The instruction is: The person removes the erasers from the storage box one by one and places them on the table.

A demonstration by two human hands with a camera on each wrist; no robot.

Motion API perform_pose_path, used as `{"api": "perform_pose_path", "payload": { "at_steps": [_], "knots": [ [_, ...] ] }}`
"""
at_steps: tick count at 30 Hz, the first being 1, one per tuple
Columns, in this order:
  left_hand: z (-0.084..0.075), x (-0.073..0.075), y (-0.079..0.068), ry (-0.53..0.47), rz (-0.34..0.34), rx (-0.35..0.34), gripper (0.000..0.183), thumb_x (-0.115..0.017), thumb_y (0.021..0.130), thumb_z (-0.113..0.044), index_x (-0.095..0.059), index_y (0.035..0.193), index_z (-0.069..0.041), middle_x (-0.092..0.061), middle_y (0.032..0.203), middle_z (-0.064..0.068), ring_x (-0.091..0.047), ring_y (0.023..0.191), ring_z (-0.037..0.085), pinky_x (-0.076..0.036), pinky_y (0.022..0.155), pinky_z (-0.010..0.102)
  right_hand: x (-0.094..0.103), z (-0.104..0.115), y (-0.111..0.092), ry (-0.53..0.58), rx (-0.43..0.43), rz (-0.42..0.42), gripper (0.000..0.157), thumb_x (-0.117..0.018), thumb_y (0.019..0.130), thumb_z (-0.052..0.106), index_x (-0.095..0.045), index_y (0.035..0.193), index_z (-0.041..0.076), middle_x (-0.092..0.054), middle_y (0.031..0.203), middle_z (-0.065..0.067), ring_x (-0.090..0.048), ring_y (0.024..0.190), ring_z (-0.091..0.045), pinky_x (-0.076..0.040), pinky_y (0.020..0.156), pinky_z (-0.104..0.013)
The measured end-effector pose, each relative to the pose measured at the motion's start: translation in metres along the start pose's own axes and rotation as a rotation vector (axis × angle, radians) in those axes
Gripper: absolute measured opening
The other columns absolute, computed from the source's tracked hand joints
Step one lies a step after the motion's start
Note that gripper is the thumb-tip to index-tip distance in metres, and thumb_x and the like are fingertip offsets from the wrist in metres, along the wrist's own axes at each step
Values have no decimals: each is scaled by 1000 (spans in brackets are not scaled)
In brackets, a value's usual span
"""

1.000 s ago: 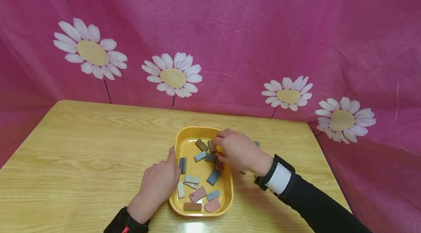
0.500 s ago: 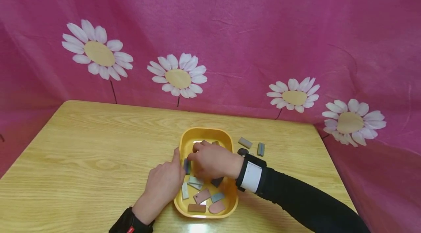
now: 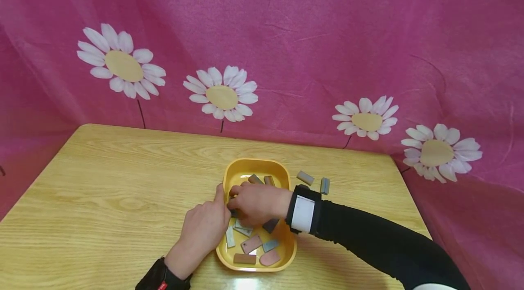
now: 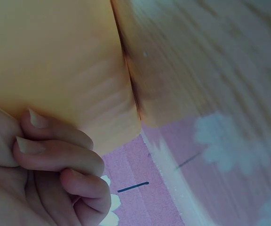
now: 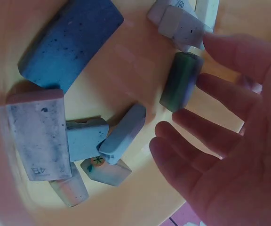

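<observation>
A yellow plastic tray (image 3: 219,253) holds several used, block-shaped erasers. My left hand (image 3: 204,224) holds the tray's left rim, index finger stretched along it. In the left wrist view, the other fingers (image 4: 62,146) curl beside the outer wall. My right hand (image 3: 259,203) reaches inside the tray to its left wall. Its fingertips are right at a dark green and purple eraser (image 5: 182,82), thumb and fingers apart. A white eraser (image 5: 180,26) lies by the thumb tip. In the right wrist view, a large blue eraser (image 5: 72,44) and a grey one (image 5: 36,139) lie farther off.
Pink erasers (image 3: 251,244) and a brown one (image 3: 244,259) lie at the tray's near end. Outside, right of the tray, are two erasers (image 3: 305,177) on the wooden table (image 3: 143,190). A pink flowered cloth (image 3: 286,44) hangs behind the table.
My right hand has moved from the tray's right side to the left wall, by the green and purple eraser. My left hand stays at the rim. The view has shifted slightly.
</observation>
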State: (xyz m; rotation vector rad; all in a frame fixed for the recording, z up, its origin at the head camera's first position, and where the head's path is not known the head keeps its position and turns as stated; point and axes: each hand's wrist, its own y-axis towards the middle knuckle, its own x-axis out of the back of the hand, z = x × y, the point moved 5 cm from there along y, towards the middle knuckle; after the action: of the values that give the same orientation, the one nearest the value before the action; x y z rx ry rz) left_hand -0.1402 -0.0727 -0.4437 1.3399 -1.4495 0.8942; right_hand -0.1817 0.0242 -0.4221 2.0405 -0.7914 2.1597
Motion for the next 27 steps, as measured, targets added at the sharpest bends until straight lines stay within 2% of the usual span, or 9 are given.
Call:
{"api": "perform_pose_path", "payload": {
  "at_steps": [4, 7, 12, 15, 19, 23, 25, 27],
  "knots": [
    [0, 0, 0, 1, -14, -3, 55, -44, 87, -22, -38, 134, 5, -40, 51, 0, -39, 41, 16, -31, 37, 33, 2, 2, 2, 22, 9, -38, 19, -65, 78, 28, -65, 96, 28, -50, 89, 8, -47, 70, -7, -34, 76, -37],
    [0, 0, 0, -3, -17, -1, 54, -44, 88, -22, -38, 134, 5, -39, 51, 0, -39, 41, 16, -31, 37, 33, 1, 2, 1, 2, 10, -52, 15, -64, 78, 28, -64, 93, 28, -49, 85, 9, -46, 68, -6, -34, 77, -37],
    [0, 0, 0, -6, -32, -3, 51, -44, 88, -23, -39, 131, 4, -38, 50, -1, -37, 40, 16, -30, 36, 33, -5, 1, -2, -80, -14, -54, 20, -65, 76, 28, -61, 95, 29, -46, 86, 7, -46, 75, -12, -33, 79, -33],
    [1, 0, 0, -2, -35, -3, 50, -45, 88, -23, -40, 130, 3, -38, 50, -1, -37, 40, 16, -30, 36, 33, -8, -3, -2, -86, -33, -74, 25, -68, 72, 26, -60, 96, 29, -43, 86, 6, -44, 78, -13, -33, 76, -28],
    [1, 0, 1, -7, -19, 4, 51, -46, 88, -24, -39, 131, 2, -38, 50, -1, -37, 40, 16, -30, 36, 33, -11, -6, -1, -80, -38, -90, 24, -69, 71, 24, -61, 93, 27, -44, 85, 5, -45, 73, -11, -35, 72, -26],
    [1, 0, 1, -15, 8, 12, 54, -45, 88, -24, -37, 134, 2, -38, 49, -1, -37, 39, 16, -30, 37, 33, -13, -7, -3, -52, -32, -87, 22, -69, 72, 24, -61, 93, 24, -44, 85, 6, -45, 69, -8, -37, 69, -24],
    [1, 1, 2, -13, 8, 11, 54, -45, 88, -23, -36, 135, 3, -38, 49, -1, -37, 39, 15, -30, 37, 32, -10, -10, -7, -5, -47, -109, 22, -69, 72, 25, -59, 92, 23, -43, 86, 7, -44, 70, -7, -38, 61, -21],
    [1, 1, 3, -12, 8, 8, 55, -45, 88, -23, -36, 136, 4, -38, 49, -1, -36, 39, 15, -30, 36, 32, -4, -15, -13, 54, -61, -145, 23, -69, 71, 26, -57, 90, 22, -42, 85, 8, -44, 69, -7, -37, 60, -20]
  ]
}}
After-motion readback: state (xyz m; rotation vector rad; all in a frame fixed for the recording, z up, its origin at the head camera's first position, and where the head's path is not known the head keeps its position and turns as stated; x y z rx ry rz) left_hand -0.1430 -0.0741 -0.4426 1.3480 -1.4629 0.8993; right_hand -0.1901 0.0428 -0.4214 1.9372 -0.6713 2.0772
